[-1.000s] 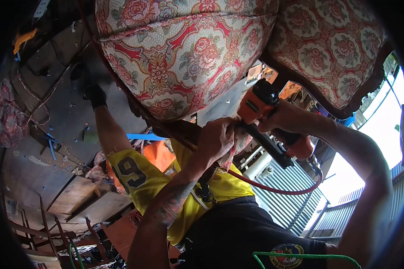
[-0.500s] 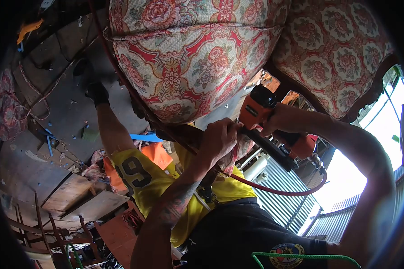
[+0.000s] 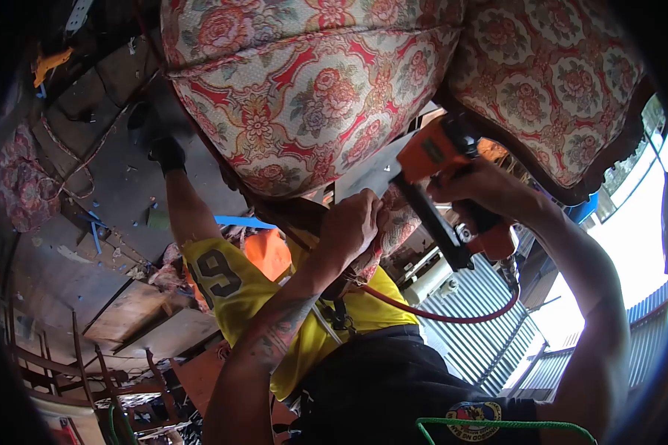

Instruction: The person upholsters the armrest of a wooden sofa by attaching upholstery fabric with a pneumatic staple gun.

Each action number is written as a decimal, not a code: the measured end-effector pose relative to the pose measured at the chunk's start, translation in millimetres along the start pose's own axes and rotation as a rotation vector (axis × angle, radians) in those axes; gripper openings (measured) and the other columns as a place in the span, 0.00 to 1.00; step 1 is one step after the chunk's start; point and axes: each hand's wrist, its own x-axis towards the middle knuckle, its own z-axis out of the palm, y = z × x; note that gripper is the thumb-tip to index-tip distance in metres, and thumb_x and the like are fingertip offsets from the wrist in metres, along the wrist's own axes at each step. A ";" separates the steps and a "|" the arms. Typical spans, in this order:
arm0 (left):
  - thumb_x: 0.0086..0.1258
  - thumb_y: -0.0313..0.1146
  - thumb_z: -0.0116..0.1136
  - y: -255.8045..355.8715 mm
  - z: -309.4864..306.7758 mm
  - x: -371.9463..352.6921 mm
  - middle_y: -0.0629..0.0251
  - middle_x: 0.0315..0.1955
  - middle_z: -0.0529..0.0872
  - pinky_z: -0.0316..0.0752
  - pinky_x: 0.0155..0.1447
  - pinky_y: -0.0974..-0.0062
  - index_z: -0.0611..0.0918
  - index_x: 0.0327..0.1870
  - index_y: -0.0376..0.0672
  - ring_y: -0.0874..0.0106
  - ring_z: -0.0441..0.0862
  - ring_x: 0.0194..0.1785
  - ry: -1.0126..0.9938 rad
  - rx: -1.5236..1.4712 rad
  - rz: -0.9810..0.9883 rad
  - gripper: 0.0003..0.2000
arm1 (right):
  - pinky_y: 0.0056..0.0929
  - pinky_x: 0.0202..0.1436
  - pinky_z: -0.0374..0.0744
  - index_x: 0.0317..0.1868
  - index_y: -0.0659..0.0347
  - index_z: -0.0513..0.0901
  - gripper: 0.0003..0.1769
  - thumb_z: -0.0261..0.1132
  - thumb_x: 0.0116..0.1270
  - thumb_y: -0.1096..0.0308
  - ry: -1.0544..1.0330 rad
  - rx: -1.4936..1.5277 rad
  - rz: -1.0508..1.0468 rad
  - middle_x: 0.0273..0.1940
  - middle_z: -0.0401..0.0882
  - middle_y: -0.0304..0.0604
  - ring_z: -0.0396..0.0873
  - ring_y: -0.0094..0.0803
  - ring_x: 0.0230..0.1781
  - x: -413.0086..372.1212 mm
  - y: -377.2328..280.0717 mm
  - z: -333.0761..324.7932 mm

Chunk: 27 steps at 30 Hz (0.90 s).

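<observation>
My right hand [image 3: 486, 189] grips an orange and black pneumatic staple gun [image 3: 425, 153], tilted, with a red air hose [image 3: 460, 319] running from its handle end. Just left of the tool, my left hand [image 3: 346, 226] is closed with its fingers pinching the edge of a floral fabric piece [image 3: 401, 220] at a dark wooden chair frame [image 3: 297, 215]. Above both hands bulges a seat cushion [image 3: 304, 96] in red and cream floral upholstery. A matching padded panel [image 3: 545, 89] in a carved wooden frame stands at the upper right.
Scraps and a bundle of floral fabric [image 3: 26, 178] lie on the floor at left, near a cord and wooden boards [image 3: 141, 311]. Wooden chair frames [image 3: 89, 378] stand at lower left. Corrugated metal sheeting [image 3: 482, 319] is behind the hose. An orange item [image 3: 267, 252] lies beyond my leg.
The staple gun has moved from beside my left fingertips to slightly farther up and away, turning a little. My left hand has shifted slightly left, still at the fabric.
</observation>
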 end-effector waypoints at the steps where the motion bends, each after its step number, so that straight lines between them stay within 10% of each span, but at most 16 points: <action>1: 0.76 0.37 0.55 -2.4 1.5 0.4 0.48 0.32 0.85 0.77 0.41 0.54 0.78 0.42 0.41 0.46 0.84 0.40 -0.007 0.015 -0.005 0.09 | 0.25 0.36 0.77 0.51 0.62 0.83 0.20 0.72 0.59 0.67 0.073 0.066 -0.141 0.32 0.79 0.34 0.78 0.22 0.32 -7.2 2.2 -2.9; 7: 0.80 0.33 0.49 0.1 -11.0 6.4 0.52 0.40 0.87 0.76 0.48 0.61 0.80 0.53 0.38 0.57 0.86 0.46 0.248 -0.222 0.331 0.11 | 0.23 0.24 0.73 0.51 0.65 0.82 0.15 0.67 0.64 0.70 0.275 0.384 -0.205 0.20 0.76 0.36 0.75 0.22 0.18 -45.4 38.1 -8.6; 13: 0.80 0.33 0.45 14.0 -24.8 -12.9 0.48 0.58 0.82 0.76 0.60 0.62 0.79 0.58 0.36 0.56 0.81 0.60 -0.229 0.075 0.481 0.15 | 0.27 0.23 0.75 0.56 0.75 0.76 0.19 0.60 0.68 0.73 0.373 0.476 -0.552 0.20 0.70 0.38 0.72 0.26 0.17 -48.5 151.4 6.5; 16: 0.81 0.42 0.46 30.9 -36.4 -6.4 0.46 0.60 0.81 0.75 0.62 0.60 0.74 0.67 0.36 0.51 0.80 0.60 -0.256 -0.187 0.177 0.23 | 0.28 0.24 0.77 0.60 0.78 0.73 0.22 0.60 0.68 0.74 0.371 0.655 -0.560 0.21 0.70 0.39 0.73 0.27 0.18 -55.4 194.3 19.2; 23: 0.70 0.45 0.63 69.2 -0.8 -55.7 0.47 0.64 0.76 0.64 0.72 0.49 0.66 0.73 0.38 0.49 0.73 0.67 -0.103 0.560 0.231 0.34 | 0.28 0.26 0.75 0.64 0.76 0.70 0.27 0.61 0.66 0.74 0.361 1.052 -0.640 0.22 0.69 0.38 0.72 0.27 0.18 -44.9 278.9 49.9; 27: 0.65 0.40 0.69 71.1 21.6 -64.4 0.47 0.68 0.73 0.61 0.74 0.48 0.64 0.73 0.36 0.47 0.70 0.70 0.036 0.759 0.284 0.38 | 0.31 0.27 0.78 0.36 0.72 0.78 0.05 0.60 0.69 0.77 0.459 0.986 -0.809 0.27 0.73 0.44 0.76 0.30 0.23 -19.8 324.4 74.7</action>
